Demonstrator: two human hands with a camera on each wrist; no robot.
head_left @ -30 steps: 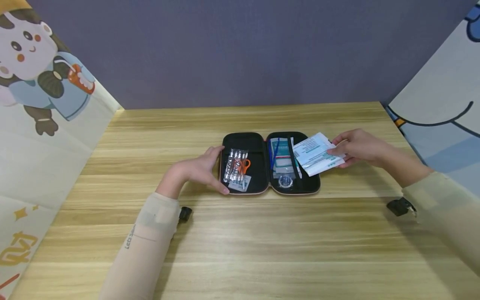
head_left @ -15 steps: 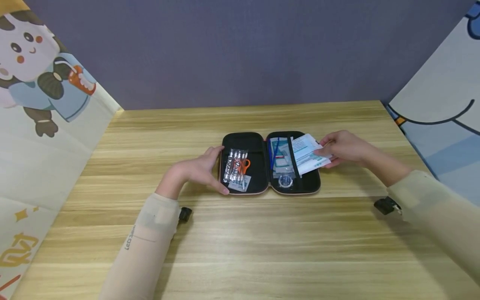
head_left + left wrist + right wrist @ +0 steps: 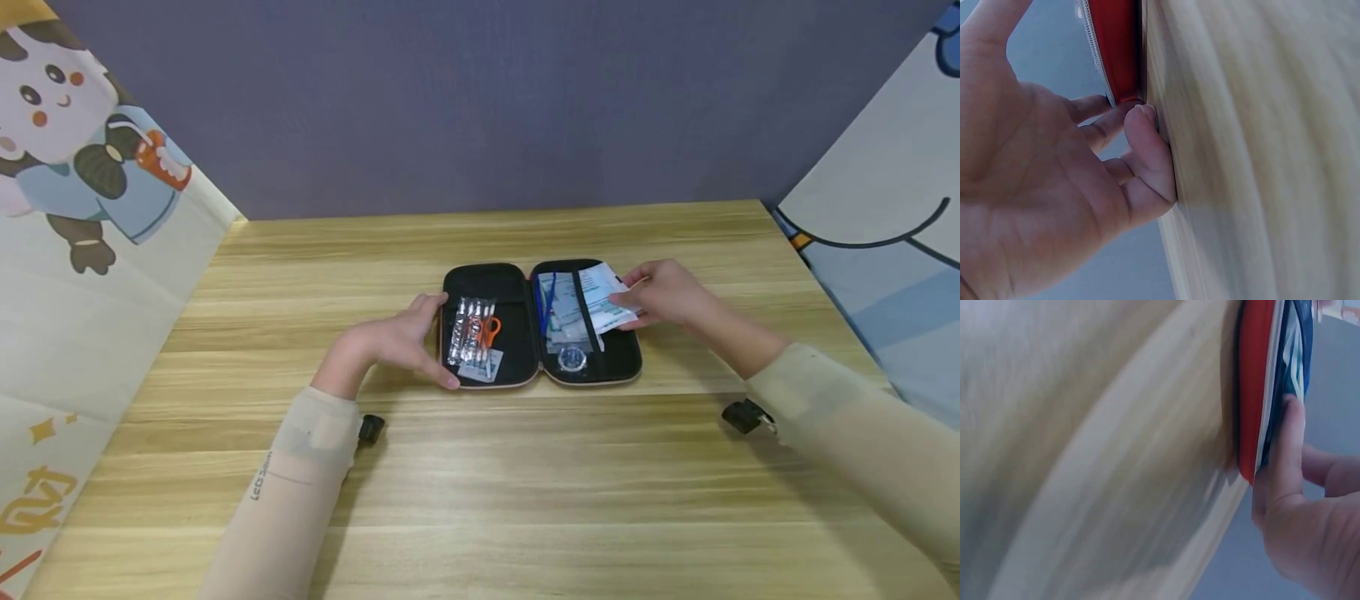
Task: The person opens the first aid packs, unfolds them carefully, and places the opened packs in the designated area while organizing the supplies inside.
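Observation:
A small zip case (image 3: 513,333) lies open flat on the wooden table, black inside and red outside. My right hand (image 3: 660,292) pinches a white paper packet with green print (image 3: 606,298) at its outer edge. The packet's inner end is tucked at the black elastic strap (image 3: 588,310) in the right half. In the right wrist view, my right fingers (image 3: 1288,450) reach over the case's rim. My left hand (image 3: 397,337) rests spread against the left edge, thumb by the front corner. In the left wrist view, its fingertips touch the red shell (image 3: 1113,50).
The left half holds wrapped cotton swabs (image 3: 471,332), orange-handled scissors (image 3: 491,332) and a small flat sachet (image 3: 482,367). In the right half are blue tweezers (image 3: 549,302), clear-wrapped packets and a round clear-wrapped roll (image 3: 572,359). A grey-blue panel (image 3: 480,108) stands behind the table.
My right hand has moved left with the white packet, sliding it further into the right half, toward the strap. The left hand has stayed at the case's left edge.

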